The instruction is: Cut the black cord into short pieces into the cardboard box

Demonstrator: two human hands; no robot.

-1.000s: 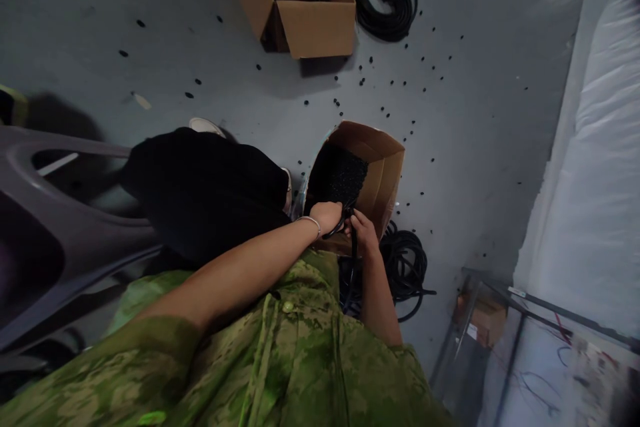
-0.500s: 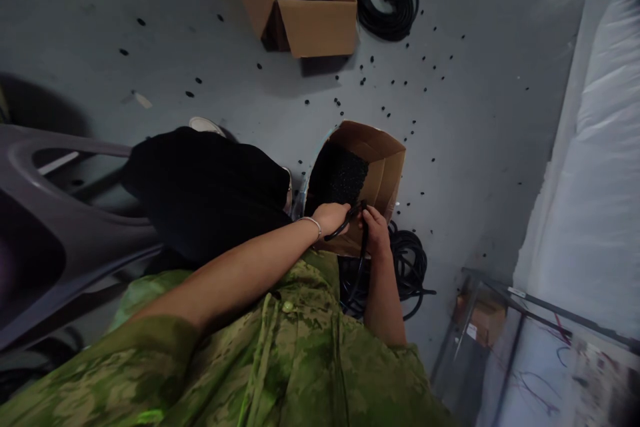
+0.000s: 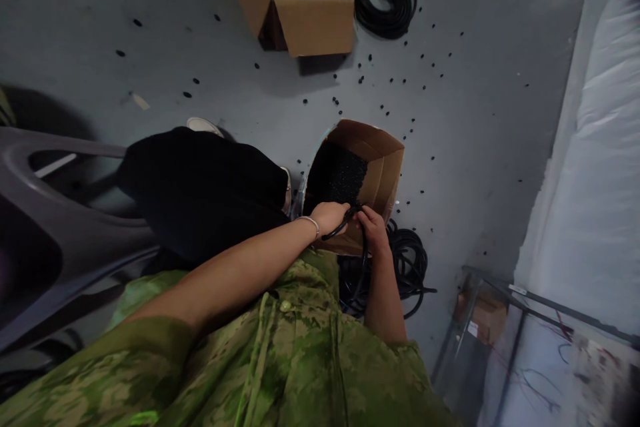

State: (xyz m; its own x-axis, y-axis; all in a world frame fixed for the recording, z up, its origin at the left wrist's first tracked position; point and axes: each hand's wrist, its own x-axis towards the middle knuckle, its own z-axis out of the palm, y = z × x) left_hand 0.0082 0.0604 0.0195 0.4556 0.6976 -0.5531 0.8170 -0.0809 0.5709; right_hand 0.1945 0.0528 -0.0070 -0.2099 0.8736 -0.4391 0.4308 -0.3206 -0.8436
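My left hand [image 3: 330, 218], with a bracelet at its wrist, is closed around a black-handled tool [image 3: 332, 233]. The tool's working end is too dark to make out. Pinched in my right hand [image 3: 373, 227] is a black hose [image 3: 363, 257], its upper end against the tool. From there the hose hangs down toward a black coil [image 3: 409, 260]. Both hands are over the near edge of a cardboard box [image 3: 391, 177], which holds a heap of small black pieces [image 3: 345, 170].
Farther off stand another cardboard box [image 3: 315, 27] with dark contents and a second coil of black hose [image 3: 383, 3]. Small black bits dot the grey floor [image 3: 465, 120]. A grey plastic chair [image 3: 30, 173] and a person's black-clad leg [image 3: 200, 187] are at left, a metal-framed rack [image 3: 525, 310] at right.
My right hand has shifted slightly left, bringing the hose's upper end against the tool. The left hand keeps its grip almost in place.
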